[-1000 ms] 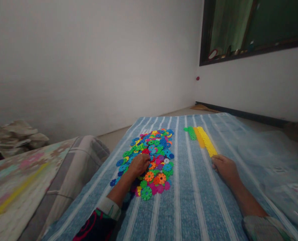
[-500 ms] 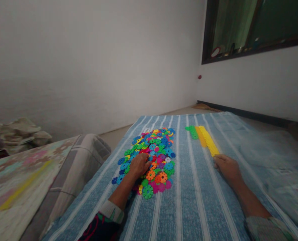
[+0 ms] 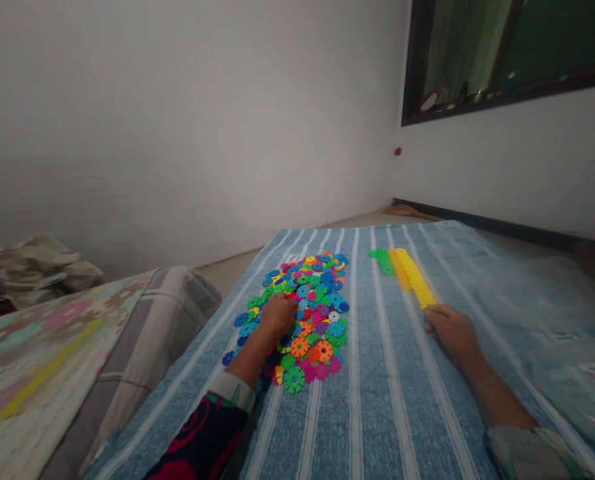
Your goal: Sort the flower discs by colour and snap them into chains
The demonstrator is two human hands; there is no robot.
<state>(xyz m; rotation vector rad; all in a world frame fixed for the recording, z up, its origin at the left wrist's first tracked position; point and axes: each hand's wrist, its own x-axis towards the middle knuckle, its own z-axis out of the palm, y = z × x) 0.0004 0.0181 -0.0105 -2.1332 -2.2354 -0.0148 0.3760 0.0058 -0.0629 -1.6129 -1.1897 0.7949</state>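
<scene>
Left hand (image 3: pixel 280 315) shifting deeper into the discs (image 3: pixel 322 313); right hand (image 3: pixel 451 330) staying at the strip

Well to the left of the left grip, a patterned cover (image 3: pixel 52 333) is lying over a low surface. The left hand is resting on the disc pile, which is spreading around its fingers, mostly beyond and to the right. Its fingers are curling down out of sight, so I cannot tell whether that grip is holding a disc. It is sitting slightly farther up the pile than half a second ago, which suggests it is picking through the pieces.

Beyond the right grip, a green piece (image 3: pixel 384 263), an orange strip (image 3: pixel 401 272) and a yellow strip (image 3: pixel 416 280) are lying side by side on the striped cloth (image 3: pixel 367 407). The right hand is pinching narrowly on the yellow strip's near end. The strip is looking unchanged, so probably nothing is being added yet. Right of that grip, a plastic bag (image 3: pixel 575 393) is lying.
</scene>
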